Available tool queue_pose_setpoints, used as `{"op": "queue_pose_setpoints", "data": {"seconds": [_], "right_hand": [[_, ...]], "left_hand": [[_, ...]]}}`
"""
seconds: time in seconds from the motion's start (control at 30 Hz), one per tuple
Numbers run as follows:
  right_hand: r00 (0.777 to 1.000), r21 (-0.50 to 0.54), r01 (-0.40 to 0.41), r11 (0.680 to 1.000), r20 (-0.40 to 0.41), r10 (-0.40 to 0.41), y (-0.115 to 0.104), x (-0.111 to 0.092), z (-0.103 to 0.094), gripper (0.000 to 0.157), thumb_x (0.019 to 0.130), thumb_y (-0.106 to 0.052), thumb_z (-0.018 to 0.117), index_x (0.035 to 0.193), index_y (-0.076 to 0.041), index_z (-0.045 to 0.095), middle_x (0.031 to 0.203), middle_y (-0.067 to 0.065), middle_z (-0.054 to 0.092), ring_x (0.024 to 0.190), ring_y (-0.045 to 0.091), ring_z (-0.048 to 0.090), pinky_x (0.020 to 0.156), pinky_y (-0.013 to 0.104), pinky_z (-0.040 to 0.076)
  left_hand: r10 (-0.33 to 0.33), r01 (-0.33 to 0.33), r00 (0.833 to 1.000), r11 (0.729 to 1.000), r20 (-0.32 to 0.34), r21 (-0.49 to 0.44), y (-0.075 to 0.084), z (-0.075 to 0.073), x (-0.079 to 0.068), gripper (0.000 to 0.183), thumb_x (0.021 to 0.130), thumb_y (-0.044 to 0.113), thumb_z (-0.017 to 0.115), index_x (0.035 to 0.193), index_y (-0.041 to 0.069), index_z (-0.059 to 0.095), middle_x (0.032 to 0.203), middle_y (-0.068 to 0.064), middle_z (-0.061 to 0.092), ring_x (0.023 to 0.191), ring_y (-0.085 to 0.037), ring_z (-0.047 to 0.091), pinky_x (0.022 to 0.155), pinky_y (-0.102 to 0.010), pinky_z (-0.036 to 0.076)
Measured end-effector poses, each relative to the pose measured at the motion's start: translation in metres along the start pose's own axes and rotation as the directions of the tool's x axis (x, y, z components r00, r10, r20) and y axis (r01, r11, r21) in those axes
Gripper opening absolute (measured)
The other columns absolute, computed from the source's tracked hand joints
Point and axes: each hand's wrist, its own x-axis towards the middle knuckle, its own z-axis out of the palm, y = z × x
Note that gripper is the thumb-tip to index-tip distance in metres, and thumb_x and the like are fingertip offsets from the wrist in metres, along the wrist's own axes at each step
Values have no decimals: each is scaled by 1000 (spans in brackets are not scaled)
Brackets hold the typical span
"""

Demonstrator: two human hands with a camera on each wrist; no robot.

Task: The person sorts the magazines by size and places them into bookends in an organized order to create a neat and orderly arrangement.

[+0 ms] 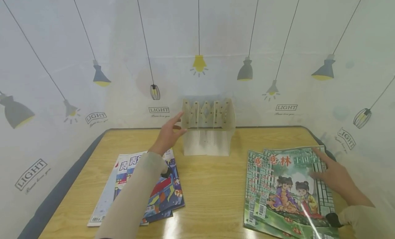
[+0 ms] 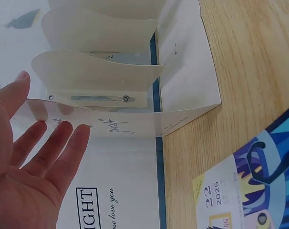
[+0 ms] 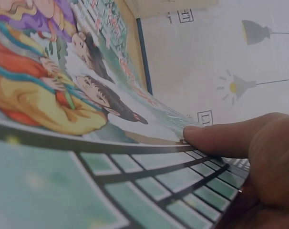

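Observation:
A white expanding book rack [image 1: 207, 143] with upright dividers stands at the table's back middle. My left hand [image 1: 168, 136] is at its left side, fingers loosely extended; in the left wrist view the fingertips [image 2: 81, 133] are at the outer face of the end panel [image 2: 135, 123], and whether they touch it I cannot tell. On the right lies a small overlapping stack of green magazines [image 1: 256, 215]. My right hand [image 1: 336, 179] pinches the right edge of the top magazine [image 1: 296, 184], thumb [image 3: 216, 141] on the cover and the other fingers mostly hidden below.
Fanned blue magazines [image 1: 163, 194] lie at the left of the wooden table [image 1: 210, 191], partly under my left forearm. A pale sheet [image 1: 197, 33] printed with hanging lamps surrounds the table at the back and sides.

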Motion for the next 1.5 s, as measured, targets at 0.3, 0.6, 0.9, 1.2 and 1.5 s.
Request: {"op": "queue_pose_setpoints", "data": {"seconds": [0.3, 0.6, 0.9, 1.2, 1.5], "right_hand": [[995, -13, 45, 999, -91, -46, -23, -7, -8, 96, 87, -26, 72, 157, -15, 8, 136, 46, 30, 91, 52, 56, 64, 54, 51], [982, -6, 96, 995, -164, -96, -49, -12, -13, 94, 88, -34, 72, 157, -20, 9, 140, 44, 28, 110, 67, 37, 79, 74, 38], [959, 35, 125, 992, -260, -111, -77, -22, -12, 90, 90, -32, 71, 157, -26, 11, 126, 41, 47, 87, 52, 55, 70, 61, 48], [923, 51, 185, 981, -353, -155, -105, -31, -8, 87, 91, -29, 70, 157, -32, 12, 76, 10, 48, 46, 13, 33, 38, 29, 35], [857, 24, 240, 971, -475, -200, -122, -34, 5, 88, 88, -25, 74, 155, -35, 18, 56, 3, 38, 44, 13, 30, 36, 28, 30]], "left_hand": [[-25, 25, 1000, 1000, 4, -1, -1, 0, 0, 72, 93, 25, 66, 152, 41, 27, 147, -11, 43, 117, -25, 54, 91, -47, 51], [-52, 52, 999, 999, 0, 11, -1, 0, 0, 72, 94, 26, 66, 151, 45, 26, 147, -7, 43, 121, -26, 52, 93, -50, 49], [-55, 55, 998, 998, 0, 12, -3, 2, 0, 72, 94, 27, 65, 151, 47, 25, 147, -8, 44, 119, -25, 53, 91, -51, 50], [-80, 80, 997, 997, 9, -2, -3, 3, -3, 71, 95, 31, 63, 150, 50, 22, 149, -5, 42, 122, -23, 51, 92, -50, 50], [-63, 63, 998, 998, 14, -6, -2, 1, -4, 72, 95, 27, 63, 152, 45, 23, 148, -8, 42, 119, -24, 53, 90, -49, 51]]}}
